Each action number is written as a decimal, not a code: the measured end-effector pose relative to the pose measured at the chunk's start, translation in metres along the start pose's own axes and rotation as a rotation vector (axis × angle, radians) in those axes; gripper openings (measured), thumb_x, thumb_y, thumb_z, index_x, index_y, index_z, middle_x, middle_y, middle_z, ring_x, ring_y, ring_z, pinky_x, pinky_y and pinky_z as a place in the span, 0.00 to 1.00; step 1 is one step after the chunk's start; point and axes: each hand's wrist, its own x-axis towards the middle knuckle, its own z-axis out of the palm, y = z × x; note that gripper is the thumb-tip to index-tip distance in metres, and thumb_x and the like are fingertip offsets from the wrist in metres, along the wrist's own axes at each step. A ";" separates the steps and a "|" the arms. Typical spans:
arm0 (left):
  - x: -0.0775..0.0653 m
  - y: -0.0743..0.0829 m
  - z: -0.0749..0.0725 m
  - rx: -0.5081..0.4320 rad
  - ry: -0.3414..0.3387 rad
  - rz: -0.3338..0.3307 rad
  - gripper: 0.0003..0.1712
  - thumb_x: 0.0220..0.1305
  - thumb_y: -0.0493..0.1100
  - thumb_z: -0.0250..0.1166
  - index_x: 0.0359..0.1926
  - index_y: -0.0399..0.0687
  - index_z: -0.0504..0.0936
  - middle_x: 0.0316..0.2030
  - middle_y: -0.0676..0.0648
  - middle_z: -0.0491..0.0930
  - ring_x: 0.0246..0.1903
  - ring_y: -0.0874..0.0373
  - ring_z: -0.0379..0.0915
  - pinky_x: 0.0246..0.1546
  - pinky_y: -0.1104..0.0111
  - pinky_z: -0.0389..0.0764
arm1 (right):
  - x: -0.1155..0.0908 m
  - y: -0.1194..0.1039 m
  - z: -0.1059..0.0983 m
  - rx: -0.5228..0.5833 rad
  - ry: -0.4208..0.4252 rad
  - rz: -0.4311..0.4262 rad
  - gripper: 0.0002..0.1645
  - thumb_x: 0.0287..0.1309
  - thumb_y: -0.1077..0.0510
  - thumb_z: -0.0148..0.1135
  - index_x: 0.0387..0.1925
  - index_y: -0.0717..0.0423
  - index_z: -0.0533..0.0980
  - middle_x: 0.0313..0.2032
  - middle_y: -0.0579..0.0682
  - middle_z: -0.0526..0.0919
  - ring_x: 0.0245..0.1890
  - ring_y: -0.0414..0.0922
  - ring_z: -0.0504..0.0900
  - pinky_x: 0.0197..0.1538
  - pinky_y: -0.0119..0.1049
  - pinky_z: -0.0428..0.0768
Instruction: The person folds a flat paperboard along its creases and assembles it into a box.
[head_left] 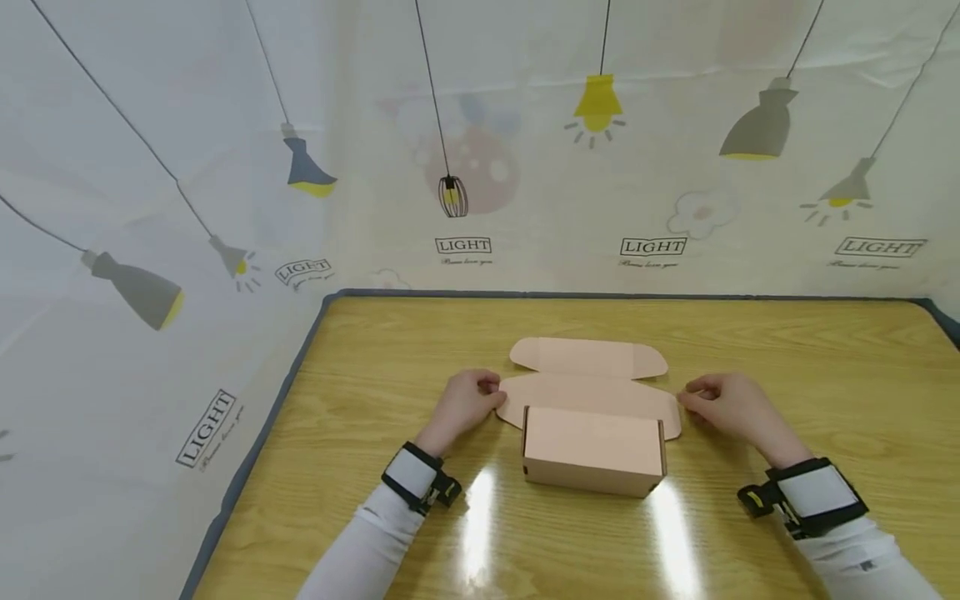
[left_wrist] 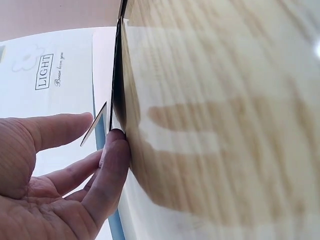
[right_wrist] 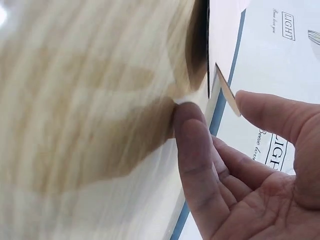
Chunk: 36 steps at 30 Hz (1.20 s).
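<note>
A small pinkish-brown cardboard box (head_left: pixel 592 442) stands on the table. Its lid (head_left: pixel 585 392) is folded back and away, with rounded side flaps and a long front flap (head_left: pixel 585 357) beyond it. My left hand (head_left: pixel 468 404) is at the left side flap. In the left wrist view, a fingertip of the left hand (left_wrist: pixel 75 175) meets the lid's edge, and the thumb stands apart from it. My right hand (head_left: pixel 731 408) is beside the right side flap. In the right wrist view, thumb and fingers of the right hand (right_wrist: pixel 250 165) are spread, fingertips close to the lid's edge.
The glossy wood-grain table (head_left: pixel 375 517) reflects two bright strips of light in front of the box. Its far and left edges have a blue-grey border (head_left: pixel 525 293). Behind and to the left hangs a white curtain (head_left: pixel 540 167) printed with lamps. Each wrist wears a black-strapped camera (head_left: pixel 442 492).
</note>
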 end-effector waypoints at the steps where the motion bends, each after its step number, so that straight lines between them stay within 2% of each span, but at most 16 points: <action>1: 0.000 0.000 0.000 0.004 0.001 -0.001 0.19 0.67 0.41 0.67 0.55 0.35 0.83 0.45 0.41 0.86 0.48 0.49 0.82 0.55 0.56 0.82 | -0.002 -0.001 0.002 0.018 -0.012 0.007 0.29 0.70 0.49 0.60 0.55 0.75 0.77 0.33 0.56 0.89 0.30 0.42 0.83 0.32 0.34 0.78; 4: -0.001 0.001 0.000 0.013 -0.006 -0.004 0.20 0.67 0.41 0.67 0.56 0.35 0.82 0.45 0.41 0.86 0.48 0.49 0.81 0.55 0.56 0.82 | -0.004 -0.003 0.008 0.050 -0.032 0.003 0.30 0.68 0.49 0.62 0.55 0.75 0.77 0.31 0.54 0.89 0.28 0.40 0.83 0.32 0.34 0.78; 11: 0.000 0.006 0.004 -0.008 -0.023 0.000 0.22 0.63 0.36 0.69 0.57 0.33 0.81 0.46 0.40 0.85 0.45 0.51 0.80 0.49 0.60 0.83 | -0.003 -0.008 0.015 0.038 -0.008 -0.006 0.32 0.63 0.52 0.66 0.57 0.77 0.75 0.42 0.64 0.86 0.33 0.44 0.80 0.35 0.34 0.77; 15: 0.001 0.006 0.005 -0.023 0.003 0.017 0.22 0.61 0.32 0.69 0.57 0.31 0.81 0.43 0.39 0.84 0.41 0.53 0.81 0.44 0.65 0.83 | -0.004 -0.008 0.015 0.068 -0.005 -0.011 0.32 0.64 0.53 0.65 0.58 0.77 0.74 0.42 0.64 0.85 0.33 0.44 0.80 0.35 0.35 0.77; 18: 0.001 0.007 0.005 -0.050 0.037 0.023 0.21 0.62 0.32 0.67 0.56 0.31 0.82 0.42 0.39 0.84 0.40 0.54 0.81 0.41 0.67 0.83 | -0.005 -0.010 0.014 0.071 0.024 -0.017 0.32 0.65 0.53 0.65 0.58 0.77 0.73 0.43 0.66 0.85 0.36 0.47 0.82 0.37 0.34 0.77; 21: 0.001 0.009 0.004 -0.100 0.072 0.030 0.19 0.64 0.33 0.66 0.55 0.33 0.83 0.42 0.40 0.84 0.40 0.53 0.82 0.38 0.69 0.83 | -0.008 -0.013 0.011 0.094 0.063 -0.016 0.32 0.65 0.54 0.66 0.58 0.77 0.73 0.43 0.66 0.84 0.37 0.49 0.83 0.35 0.34 0.77; 24: 0.001 0.012 0.002 -0.153 0.102 0.046 0.18 0.64 0.33 0.66 0.55 0.35 0.83 0.44 0.40 0.84 0.43 0.51 0.83 0.38 0.69 0.84 | -0.011 -0.017 0.007 0.125 0.110 -0.026 0.30 0.66 0.54 0.65 0.57 0.77 0.73 0.42 0.66 0.83 0.34 0.47 0.83 0.31 0.33 0.77; 28: -0.001 0.018 -0.001 -0.210 0.141 0.067 0.18 0.65 0.35 0.66 0.56 0.38 0.82 0.46 0.41 0.83 0.46 0.50 0.82 0.40 0.67 0.85 | -0.018 -0.022 0.001 0.148 0.184 -0.048 0.29 0.68 0.53 0.63 0.57 0.74 0.74 0.44 0.67 0.83 0.32 0.40 0.81 0.27 0.32 0.77; 33: -0.006 0.027 -0.005 -0.268 0.225 0.143 0.17 0.65 0.35 0.66 0.55 0.39 0.82 0.45 0.40 0.83 0.45 0.48 0.82 0.41 0.64 0.86 | -0.025 -0.030 -0.005 0.157 0.310 -0.084 0.27 0.71 0.50 0.61 0.56 0.70 0.76 0.45 0.66 0.84 0.31 0.32 0.78 0.27 0.31 0.76; 36: -0.008 0.033 -0.007 -0.302 0.280 0.184 0.15 0.66 0.35 0.67 0.53 0.40 0.82 0.46 0.40 0.84 0.45 0.47 0.83 0.42 0.62 0.87 | -0.029 -0.034 -0.006 0.160 0.409 -0.130 0.24 0.70 0.51 0.62 0.55 0.69 0.79 0.44 0.66 0.85 0.33 0.23 0.74 0.30 0.24 0.76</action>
